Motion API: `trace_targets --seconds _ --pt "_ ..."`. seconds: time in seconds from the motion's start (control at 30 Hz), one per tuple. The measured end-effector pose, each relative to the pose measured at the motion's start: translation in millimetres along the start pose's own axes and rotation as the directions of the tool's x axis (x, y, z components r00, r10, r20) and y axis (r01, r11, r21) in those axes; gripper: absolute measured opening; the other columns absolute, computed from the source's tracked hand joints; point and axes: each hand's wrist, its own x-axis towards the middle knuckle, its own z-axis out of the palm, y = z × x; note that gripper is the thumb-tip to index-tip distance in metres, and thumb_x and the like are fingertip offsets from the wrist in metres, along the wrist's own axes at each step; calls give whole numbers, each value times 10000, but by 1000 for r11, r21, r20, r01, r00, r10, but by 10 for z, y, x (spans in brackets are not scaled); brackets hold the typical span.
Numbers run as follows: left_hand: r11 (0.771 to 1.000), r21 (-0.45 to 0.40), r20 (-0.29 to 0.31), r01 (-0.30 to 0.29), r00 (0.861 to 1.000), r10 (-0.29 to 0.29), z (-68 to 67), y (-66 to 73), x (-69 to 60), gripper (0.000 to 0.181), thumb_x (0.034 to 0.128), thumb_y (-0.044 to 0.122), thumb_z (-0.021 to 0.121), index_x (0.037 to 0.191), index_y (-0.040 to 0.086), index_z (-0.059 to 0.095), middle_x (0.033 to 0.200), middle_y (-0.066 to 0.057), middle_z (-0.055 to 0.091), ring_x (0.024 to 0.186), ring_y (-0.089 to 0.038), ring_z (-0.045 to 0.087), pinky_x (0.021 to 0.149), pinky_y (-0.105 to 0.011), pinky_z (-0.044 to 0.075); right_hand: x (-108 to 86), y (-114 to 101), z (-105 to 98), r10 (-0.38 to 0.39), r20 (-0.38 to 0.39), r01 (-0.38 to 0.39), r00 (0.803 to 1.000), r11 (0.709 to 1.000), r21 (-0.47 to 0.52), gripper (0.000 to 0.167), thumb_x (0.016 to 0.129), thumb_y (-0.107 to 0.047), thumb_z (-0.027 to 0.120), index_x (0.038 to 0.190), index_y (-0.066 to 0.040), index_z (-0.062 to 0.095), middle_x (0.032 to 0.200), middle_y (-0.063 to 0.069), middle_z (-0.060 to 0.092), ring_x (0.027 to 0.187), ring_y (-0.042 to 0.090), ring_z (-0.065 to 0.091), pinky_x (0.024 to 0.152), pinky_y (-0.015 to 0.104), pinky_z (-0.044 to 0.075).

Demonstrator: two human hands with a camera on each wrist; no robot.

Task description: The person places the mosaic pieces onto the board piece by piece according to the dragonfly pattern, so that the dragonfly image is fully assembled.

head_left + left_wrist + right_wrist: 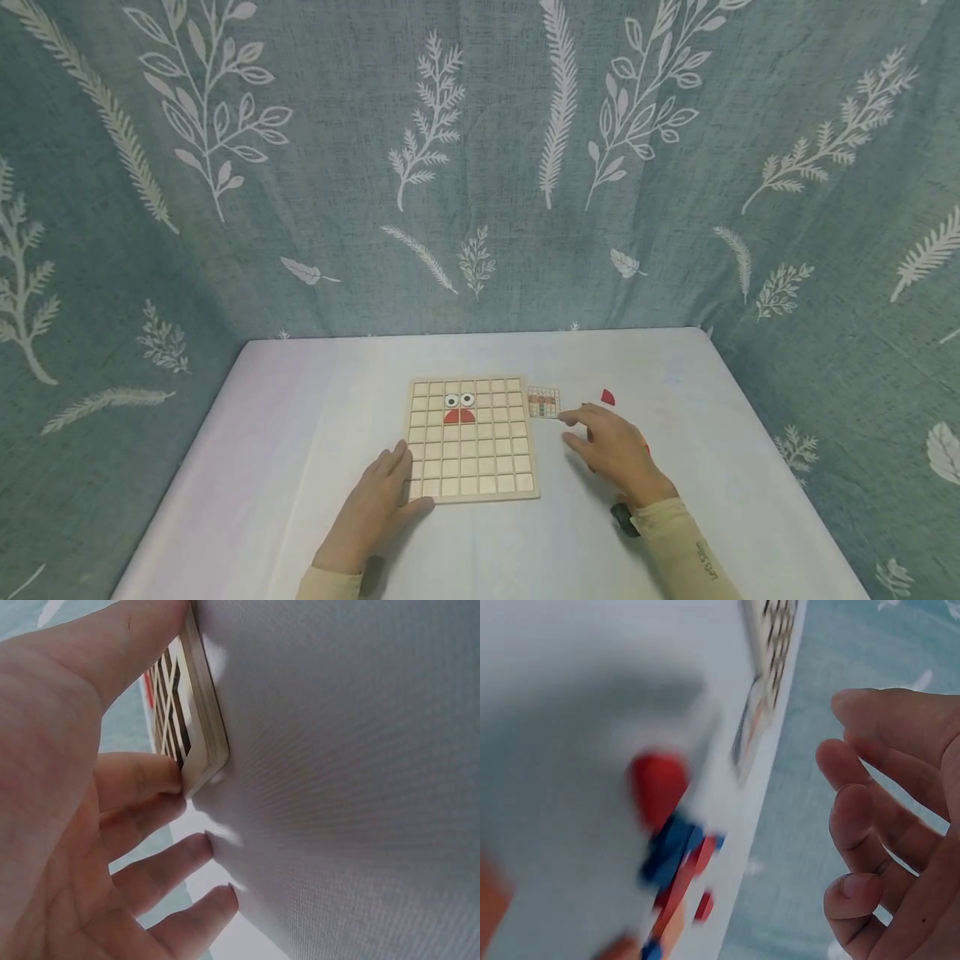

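A pale wooden grid board [472,454] lies flat, bearing two round eye pieces [460,400] above two red quarter-round pieces [460,416]. My left hand [377,500] rests at its near left corner, thumb along the front edge and fingers by the left side. In the left wrist view, fingertips touch the board's rim [208,742]. My right hand [611,446] hovers over the table right of the board, fingers loosely bent and holding nothing. Closest to its fingertips is a small pattern card [543,402] beside the board.
A red quarter-round piece [607,397] lies beyond my right hand. Red pieces [658,784] and blue pieces [673,847], blurred in the right wrist view, are mostly hidden by that hand in the head view. Patterned cloth [480,167] hangs behind the white table [300,417].
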Motion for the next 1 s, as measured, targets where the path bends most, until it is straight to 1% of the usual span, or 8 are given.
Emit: trace_targets --seconds 0.23,0.3,0.4,0.47,0.6,0.73,0.9,1.0 --pt "1000 10 2 0 1000 0 -20 5 6 851 862 422 783 1438 -118 465 1506 -298 436 1368 -510 420 1172 -564 335 -226 237 -101 109 88 -106 990 993 -43 260 856 -227 830 1102 -176 767 930 -64 678 786 109 570 729 334 574" --pt "1000 7 7 5 1000 -5 -25 5 7 849 865 418 782 1441 -117 462 1511 -296 431 1373 -508 414 1174 -566 330 -261 266 -115 128 112 -123 986 991 -48 247 842 -221 841 1074 -172 772 986 -37 712 887 162 644 830 401 600" --pt "1000 5 14 13 1000 -13 -26 6 6 848 868 419 779 1448 -111 457 1519 -288 425 1381 -504 405 1175 -568 328 -287 280 -113 156 158 -147 975 987 -68 249 828 -227 849 1059 -178 772 1060 -5 729 1061 252 672 940 481 573" --pt "1000 -1 13 16 1000 -16 -22 4 5 849 868 419 779 1449 -109 457 1521 -285 424 1382 -505 403 1174 -570 327 -290 275 -101 162 177 -148 971 985 -87 257 821 -246 855 1056 -184 770 1052 -15 730 1070 256 671 955 493 564" --pt "1000 1 5 10 1000 -10 -3 -5 1 848 867 420 780 1450 -106 458 1520 -285 426 1379 -505 409 1177 -565 326 -287 255 -69 132 184 -114 974 988 -107 258 802 -250 866 1036 -182 782 941 -73 693 964 209 674 847 443 595" --pt "1000 -5 -2 9 1000 -9 10 -7 1 845 861 415 785 1448 -100 464 1520 -283 428 1378 -503 411 1176 -564 328 -285 238 -55 101 173 -81 980 989 -124 257 786 -238 881 1018 -169 796 962 -41 683 996 232 688 804 439 604" --pt "1000 -4 4 17 1000 -17 7 6 4 849 855 417 789 1450 -96 466 1524 -276 427 1382 -495 411 1174 -559 334 -286 232 -49 105 191 -81 976 988 -130 277 775 -237 891 1024 -157 800 974 -9 670 768 140 579 727 372 597" --pt "1000 -1 15 23 1000 -23 -7 18 6 846 866 420 781 1453 -98 461 1530 -273 420 1390 -491 403 1180 -552 328 -293 235 -51 111 190 -87 976 988 -129 294 768 -226 897 1036 -153 800 965 -14 667 742 119 545 716 340 592"
